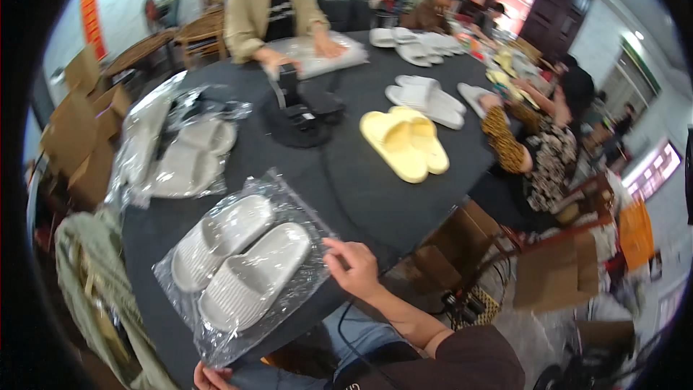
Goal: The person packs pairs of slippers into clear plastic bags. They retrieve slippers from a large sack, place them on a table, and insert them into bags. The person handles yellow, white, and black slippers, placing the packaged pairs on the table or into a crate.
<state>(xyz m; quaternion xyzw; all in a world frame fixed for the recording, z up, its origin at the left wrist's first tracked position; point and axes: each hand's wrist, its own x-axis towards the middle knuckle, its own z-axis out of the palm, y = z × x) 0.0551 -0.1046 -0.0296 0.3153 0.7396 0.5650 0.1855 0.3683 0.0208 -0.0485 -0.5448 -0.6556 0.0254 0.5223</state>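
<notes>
A pair of light grey ribbed slide sandals (249, 274) lies side by side inside a clear plastic bag (299, 206) on the dark tabletop in front of me. My right hand (351, 267) is at the bag's right edge, its fingers loosely bent and apart, with the index fingertip at the film. Low in the picture, my left hand (211, 377) has its fingers together at the bag's near corner; part of that hand is cut off by the frame. Farther in, a pair of yellow slides (404, 143) and a pair of white slides (427, 100) lie unbagged.
Bagged grey slides (189, 155) lie at the left. A black heat-sealer-like device (294, 112) stands mid-table, its cable crossing the top. Opposite, a person (278, 14) presses on a stack of clear bags (317, 56). Another person (541, 137) works at the right, near cardboard boxes (462, 242).
</notes>
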